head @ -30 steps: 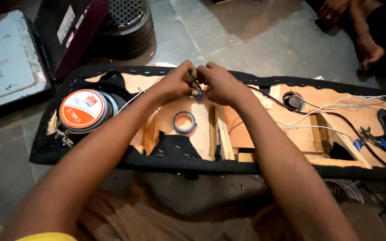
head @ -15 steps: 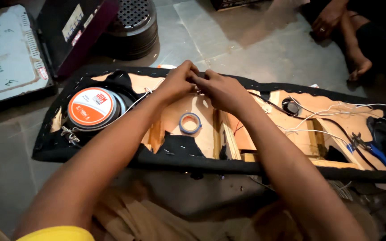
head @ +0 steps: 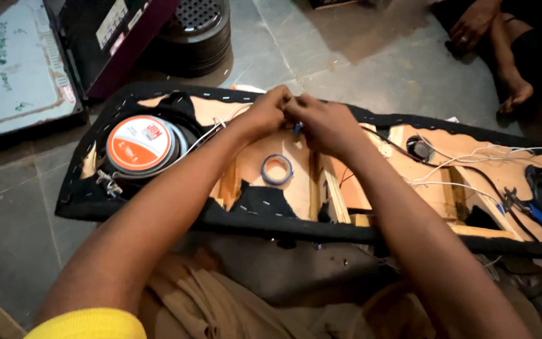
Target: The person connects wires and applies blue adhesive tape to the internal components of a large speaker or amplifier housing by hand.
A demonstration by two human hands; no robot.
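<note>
Left hand (head: 270, 112) and right hand (head: 321, 122) are pinching a small blue bit (head: 297, 127) between us, fingertips meeting above the panel (head: 158, 216), tape (head: 276, 169) lying near below.

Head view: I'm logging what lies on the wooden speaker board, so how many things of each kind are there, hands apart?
Round orange-capped speaker magnet: 1
Blue tape roll: 1
Blue-handled pliers: 1
Small round black tweeter: 1
Total: 4

2 hands (head: 271, 113), 1 tape roll (head: 276, 169), 1 speaker (head: 142, 144)
</note>
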